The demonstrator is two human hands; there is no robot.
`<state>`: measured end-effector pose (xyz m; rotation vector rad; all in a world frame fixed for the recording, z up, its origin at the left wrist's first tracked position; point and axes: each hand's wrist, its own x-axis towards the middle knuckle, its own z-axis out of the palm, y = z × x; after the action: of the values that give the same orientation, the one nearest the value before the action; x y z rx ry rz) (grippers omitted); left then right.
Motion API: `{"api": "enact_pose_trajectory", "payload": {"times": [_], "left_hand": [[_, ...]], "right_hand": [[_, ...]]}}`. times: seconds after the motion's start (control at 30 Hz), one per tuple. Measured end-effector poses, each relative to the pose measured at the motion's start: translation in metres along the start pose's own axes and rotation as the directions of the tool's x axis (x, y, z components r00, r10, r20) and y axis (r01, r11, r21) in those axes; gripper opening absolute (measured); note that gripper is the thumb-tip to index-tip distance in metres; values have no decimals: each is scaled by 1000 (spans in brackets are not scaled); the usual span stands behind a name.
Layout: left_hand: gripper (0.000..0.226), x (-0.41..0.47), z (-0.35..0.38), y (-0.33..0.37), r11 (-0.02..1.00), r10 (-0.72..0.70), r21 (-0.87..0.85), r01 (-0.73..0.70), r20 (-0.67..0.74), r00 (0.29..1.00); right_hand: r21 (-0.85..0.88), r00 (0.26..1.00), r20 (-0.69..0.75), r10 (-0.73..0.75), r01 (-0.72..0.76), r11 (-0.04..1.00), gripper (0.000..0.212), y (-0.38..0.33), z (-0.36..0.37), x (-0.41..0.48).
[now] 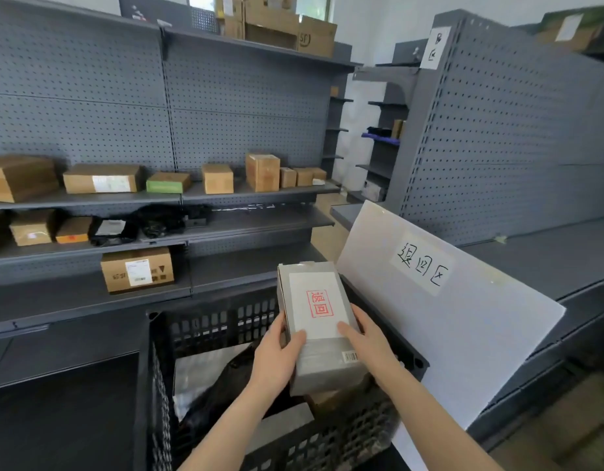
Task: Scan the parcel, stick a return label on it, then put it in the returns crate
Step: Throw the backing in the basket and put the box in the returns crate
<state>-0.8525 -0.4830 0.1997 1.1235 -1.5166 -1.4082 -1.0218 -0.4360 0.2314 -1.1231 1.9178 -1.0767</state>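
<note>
parcel (319,326): held over the crate (205,322), left hand (277,351) on its left side, right hand (368,341) on its right
board (446,317): right of crate
shelves (178,198): far left, bearing boxes (101,178)

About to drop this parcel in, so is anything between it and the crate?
No. The parcel, held by both hands, is over the open crate; only a black bag lies inside.

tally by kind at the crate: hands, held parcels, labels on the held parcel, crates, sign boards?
hands: 2, left hand and right hand
grey parcel: 1
return label: 1
black crate: 1
white sign board: 1
Total: 6
</note>
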Motion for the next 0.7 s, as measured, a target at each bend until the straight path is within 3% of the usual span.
{"api": "enact_pose_trajectory", "payload": {"times": [0.27,0.43,0.57,0.7], "left_hand": [[62,28,36,-33,984,-127,132,121,37,991],[68,36,50,-52,947,-236,243,213,73,969],[60,37,55,-56,933,-235,281,226,-2,972],[42,23,42,-40,939,-186,256,229,-179,966]], "right_hand": [[-119,995,102,21,-9,993,60,45,-14,46],[-176,971,235,-49,92,980,55,70,-18,64],[-230,964,258,-65,126,965,58,74,-21,77],[-180,966,206,-158,196,964,47,54,-14,81]]}}
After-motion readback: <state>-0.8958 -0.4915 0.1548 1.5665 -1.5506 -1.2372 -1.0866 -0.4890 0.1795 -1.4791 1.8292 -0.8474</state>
